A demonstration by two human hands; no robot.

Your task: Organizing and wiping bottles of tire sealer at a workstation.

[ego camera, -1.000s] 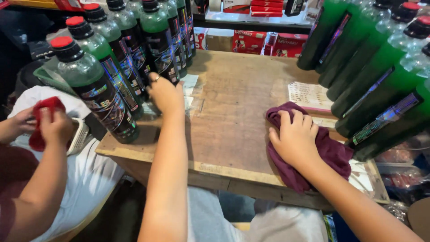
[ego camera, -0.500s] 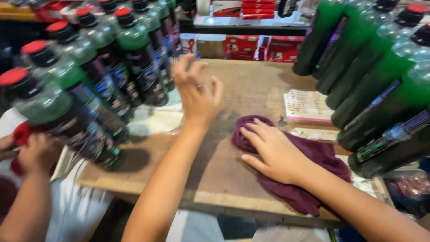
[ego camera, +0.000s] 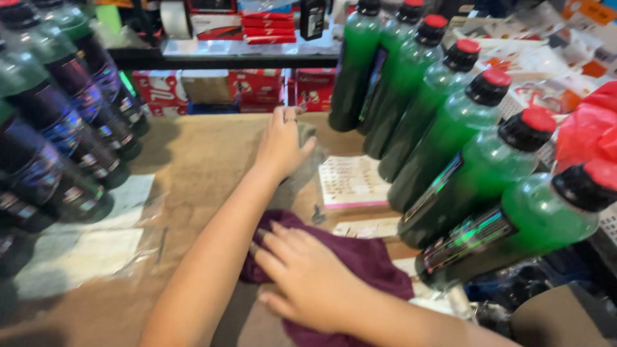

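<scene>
My left hand (ego camera: 281,142) reaches across the brown wooden table (ego camera: 199,154) toward its far edge. Its fingers are apart and hold nothing, close to the nearest green bottle (ego camera: 352,71) of the right row. My right hand (ego camera: 308,277) lies flat with spread fingers on a purple cloth (ego camera: 366,260), pressing it against the tabletop near the front. My left forearm crosses just left of the cloth.
Rows of green bottles with red and black caps line the right side (ego camera: 450,167) and the left side (ego camera: 58,128). A white printed card (ego camera: 350,183) lies by the right row. Clear plastic over papers (ego camera: 83,244) covers the left. Red boxes (ego camera: 257,87) stand behind, and a red bag (ego camera: 591,128) sits at far right.
My left hand left the left row of bottles and moved to the far middle of the table. My right hand slid the cloth leftward. The other person at left is out of view.
</scene>
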